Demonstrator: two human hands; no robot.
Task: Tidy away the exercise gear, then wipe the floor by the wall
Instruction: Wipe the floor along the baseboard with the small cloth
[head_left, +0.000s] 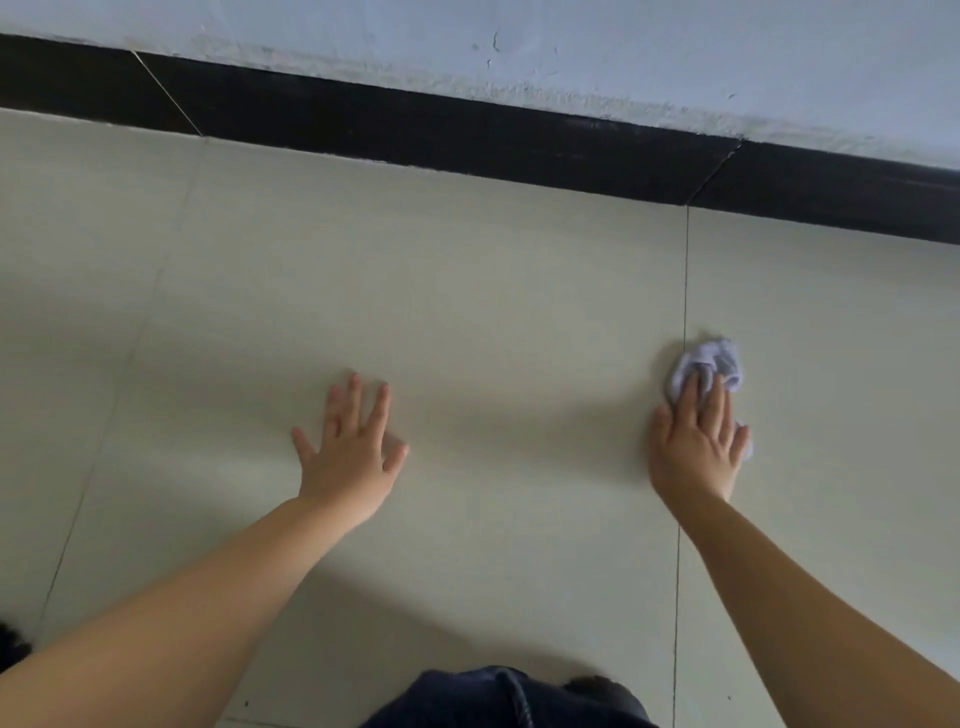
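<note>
My right hand (696, 447) presses flat on a crumpled white cloth (714, 361) on the pale tiled floor (467, 312), right beside a tile joint. The cloth bunches out past my fingertips, and a bit of it shows under the little finger. My left hand (350, 452) lies flat on the floor with fingers spread and nothing under it, about a tile's width left of the cloth. A black skirting board (467, 130) runs along the foot of the scuffed white wall (571, 47) ahead. No exercise gear is in view.
My knee in dark jeans (504, 699) is at the bottom edge. A dark object (10, 644) shows at the lower left edge. Bare floor tiles stretch between my hands and the skirting.
</note>
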